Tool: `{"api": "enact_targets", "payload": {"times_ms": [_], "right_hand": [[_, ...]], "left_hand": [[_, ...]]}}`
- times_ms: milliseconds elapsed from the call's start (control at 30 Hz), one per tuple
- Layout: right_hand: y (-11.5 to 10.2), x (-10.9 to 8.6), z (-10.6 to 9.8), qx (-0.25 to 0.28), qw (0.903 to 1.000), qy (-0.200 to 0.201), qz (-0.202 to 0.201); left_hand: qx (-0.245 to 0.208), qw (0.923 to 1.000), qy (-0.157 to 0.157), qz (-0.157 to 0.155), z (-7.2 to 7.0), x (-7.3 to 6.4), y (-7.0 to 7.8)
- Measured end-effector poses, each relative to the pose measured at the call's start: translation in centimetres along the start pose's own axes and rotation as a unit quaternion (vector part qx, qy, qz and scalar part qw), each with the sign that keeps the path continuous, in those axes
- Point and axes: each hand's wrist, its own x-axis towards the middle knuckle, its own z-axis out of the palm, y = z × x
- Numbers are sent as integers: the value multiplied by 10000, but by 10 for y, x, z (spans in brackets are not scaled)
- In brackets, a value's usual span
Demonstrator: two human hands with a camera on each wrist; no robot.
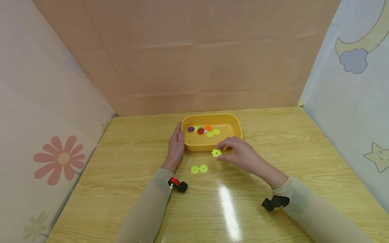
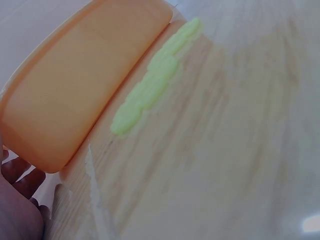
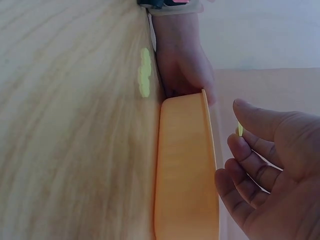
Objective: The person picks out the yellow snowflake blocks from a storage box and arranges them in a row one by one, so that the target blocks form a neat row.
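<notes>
My right hand (image 1: pixel 241 155) pinches a yellow-green flower-shaped plastic disc (image 1: pixel 216 153) between thumb and fingertips, just in front of the near wall of a yellow plastic bin (image 1: pixel 209 147). In the right wrist view the held disc (image 3: pixel 240 130) appears edge-on. My left hand (image 1: pixel 176 146) rests along the left wall of the bin, its fingers extended beside it. Inside the bin lie several notched discs: a purple one (image 1: pixel 190 129), a dark red one (image 1: pixel 200 131), an orange one (image 1: pixel 208 128) and a few yellow-green ones (image 1: pixel 216 131). Two more yellow-green discs (image 1: pixel 199 169) lie side by side on the table.
The wooden table (image 1: pixel 136 145) ends at a tan back panel (image 1: pixel 194 67). A pale panel with a printed flower (image 1: pixel 63 158) stands to the left, and another with a moon and star (image 1: pixel 380 157) to the right. A bright reflection falls on the near tabletop.
</notes>
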Motion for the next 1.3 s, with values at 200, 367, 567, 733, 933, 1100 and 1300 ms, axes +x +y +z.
{"api": "enact_targets", "payload": {"times_ms": [200,367,567,733,933,1100,1300], "right_hand": [[-1,-7,8,41,9999,-116,-71],[4,-10,18,-83,9996,-221,-154],[7,-13,29,-277,9988,-389,-142],[11,-12,36,-470,9977,-465,-140],[14,-11,41,-631,9966,-527,-103],[17,-10,42,-841,9954,-449,62],[19,-9,43,-920,9943,-495,204]], "left_hand": [[21,10000,-21,10,0,1,-1],[25,10000,-22,27,0,1,0],[12,10000,-28,48,0,0,2],[8,10000,-28,63,0,1,1],[32,9999,-47,98,0,1,0],[81,9999,-34,72,1,1,0],[72,9999,-41,68,1,1,0]]}}
